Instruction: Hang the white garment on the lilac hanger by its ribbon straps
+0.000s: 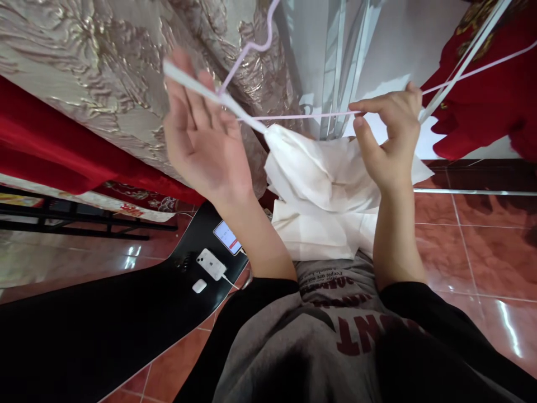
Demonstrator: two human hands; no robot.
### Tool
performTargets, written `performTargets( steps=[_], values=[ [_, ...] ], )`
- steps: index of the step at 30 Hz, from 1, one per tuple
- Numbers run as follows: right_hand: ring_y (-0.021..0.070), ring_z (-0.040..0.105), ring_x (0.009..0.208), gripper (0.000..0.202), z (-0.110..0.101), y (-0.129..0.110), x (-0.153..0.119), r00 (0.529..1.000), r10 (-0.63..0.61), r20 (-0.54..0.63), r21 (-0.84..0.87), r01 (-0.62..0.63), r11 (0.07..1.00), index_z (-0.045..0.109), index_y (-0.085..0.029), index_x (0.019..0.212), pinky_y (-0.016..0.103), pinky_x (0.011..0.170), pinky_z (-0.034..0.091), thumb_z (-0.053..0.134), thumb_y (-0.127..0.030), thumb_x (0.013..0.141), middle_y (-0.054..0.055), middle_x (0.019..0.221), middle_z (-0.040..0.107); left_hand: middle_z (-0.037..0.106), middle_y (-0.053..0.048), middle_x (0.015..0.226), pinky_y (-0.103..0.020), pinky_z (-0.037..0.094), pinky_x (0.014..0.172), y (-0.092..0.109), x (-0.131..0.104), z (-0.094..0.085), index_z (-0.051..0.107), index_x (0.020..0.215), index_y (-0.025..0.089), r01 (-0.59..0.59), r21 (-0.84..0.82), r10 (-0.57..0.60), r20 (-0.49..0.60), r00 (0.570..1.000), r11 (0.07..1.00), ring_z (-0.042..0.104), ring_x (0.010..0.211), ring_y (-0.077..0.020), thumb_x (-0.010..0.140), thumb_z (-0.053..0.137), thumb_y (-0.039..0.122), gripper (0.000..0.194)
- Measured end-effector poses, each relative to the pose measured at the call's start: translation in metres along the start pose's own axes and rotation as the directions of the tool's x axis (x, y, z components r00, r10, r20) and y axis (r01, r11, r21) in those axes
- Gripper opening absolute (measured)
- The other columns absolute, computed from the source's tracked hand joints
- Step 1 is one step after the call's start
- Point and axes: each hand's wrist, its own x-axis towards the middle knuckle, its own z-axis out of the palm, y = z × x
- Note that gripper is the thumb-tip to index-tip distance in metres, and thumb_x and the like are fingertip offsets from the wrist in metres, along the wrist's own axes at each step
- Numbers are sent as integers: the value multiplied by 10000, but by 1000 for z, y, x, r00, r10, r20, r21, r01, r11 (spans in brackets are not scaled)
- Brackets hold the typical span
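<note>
My left hand [210,145] is raised with its palm toward me, fingers stretched out and slightly blurred. A white fabric strip [247,116] runs across those fingers to the gathered corner of a white cloth [319,168]. My right hand [390,134] pinches a thin lilac cord [302,116] between thumb and forefinger. The cord stretches taut toward my left hand, where it crosses the strip; a wavy length rises above. Whether they are knotted there, I cannot tell. The cloth hangs between my forearms, its folds close to my body.
Embossed beige fabric [92,67] and red cloth [62,151] hang at the left. More red fabric [474,101] hangs at the right. On a black tabletop [104,324] lie a white phone [211,264], a lit-screen phone [226,237] and a small white case [199,286].
</note>
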Motion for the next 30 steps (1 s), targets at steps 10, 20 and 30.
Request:
performTargets(
  steps=[10,20,30],
  values=[
    [248,568,1295,371,-3,-24,-6,989,-93,116,133,78,988,588,-412,1294,575,1279,275,536,-483,933,-23,1288,661,736,-46,941,-238,364,490,-52,-9,15,680,1004,191,50,-16,-48,136,990,999,594,674,-139,1114,364,156,336],
    [169,679,786,192,-52,60,-14,893,395,-218,502,-244,830,723,-264,991,413,755,576,712,-305,803,12,867,713,688,-38,811,-244,415,523,-60,-5,15,699,923,219,51,52,-57,131,990,997,576,620,-155,1110,365,143,391],
    [191,673,729,107,-49,14,9,954,107,-279,377,6,926,773,-289,916,441,729,602,668,-283,892,16,769,679,636,-25,747,-245,371,513,-59,0,11,725,916,208,60,33,-64,134,989,998,448,532,-129,1121,335,132,447]
  ],
)
